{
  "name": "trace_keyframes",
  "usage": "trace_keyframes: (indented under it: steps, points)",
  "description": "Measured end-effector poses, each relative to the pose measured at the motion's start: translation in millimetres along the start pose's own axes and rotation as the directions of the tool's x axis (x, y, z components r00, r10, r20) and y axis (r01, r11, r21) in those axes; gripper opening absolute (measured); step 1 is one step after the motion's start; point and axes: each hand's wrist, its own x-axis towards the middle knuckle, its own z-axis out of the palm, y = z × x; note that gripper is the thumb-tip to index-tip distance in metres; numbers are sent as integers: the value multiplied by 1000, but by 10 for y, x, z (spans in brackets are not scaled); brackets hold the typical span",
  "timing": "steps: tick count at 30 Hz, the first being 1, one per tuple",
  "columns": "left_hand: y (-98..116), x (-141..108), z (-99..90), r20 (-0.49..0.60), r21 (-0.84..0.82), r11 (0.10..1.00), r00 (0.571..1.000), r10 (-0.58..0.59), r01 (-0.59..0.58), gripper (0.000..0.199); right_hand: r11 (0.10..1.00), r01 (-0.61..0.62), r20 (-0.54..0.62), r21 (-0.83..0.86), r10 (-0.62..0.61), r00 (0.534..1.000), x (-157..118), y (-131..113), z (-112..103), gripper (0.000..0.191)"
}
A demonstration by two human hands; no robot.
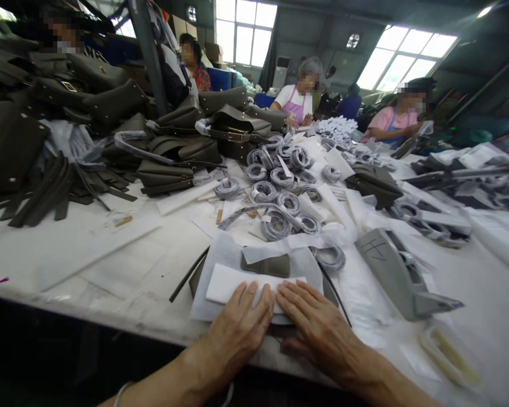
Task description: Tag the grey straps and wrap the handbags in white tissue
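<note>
Head view: near the front edge of the table [12, 254], the left hand [246, 322] and the right hand [318, 316] lie side by side on a white pad [223, 285], neither gripping anything. The left fingers are extended and slightly parted; the right ones are extended and close together, with the thumb lower, toward the table's front edge. The pad lies over a pale sheet [201, 308], and just beyond it shows an olive piece [271, 267], partly covered by a white strip [294, 243]. A dark panel [194, 284] juts out from under the sheet. Toward the far edge, wrapped coils [286, 226] crowd the middle. Right of the hands is a grey dispenser [382, 274], with a clear tray [466, 370] closer to the front edge. At the table's left, dark bags [106, 104] heap up behind loose straps [46, 195]. Two people, one in a purple apron [296, 104], one in a pink top [379, 127], work beyond the coils.
</note>
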Motion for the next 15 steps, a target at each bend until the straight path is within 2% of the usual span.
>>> trace_keyframes:
  steps: [4,8,11,15]
  points:
    - [-80,61,-53,82,-2,997,994,76,-76,37,997,29,58,-66,-25,998,50,19,17,43]
    - [-66,98,-73,156,24,997,985,73,-78,37,993,8,53,-120,-1,999,89,-32,34,42]
    - [-8,103,-33,165,43,995,982,87,-95,38,980,-35,31,-195,41,999,85,-118,70,42]
    - [23,116,38,150,157,985,988,47,-71,39,973,-104,13,-207,109,994,68,-192,155,40]
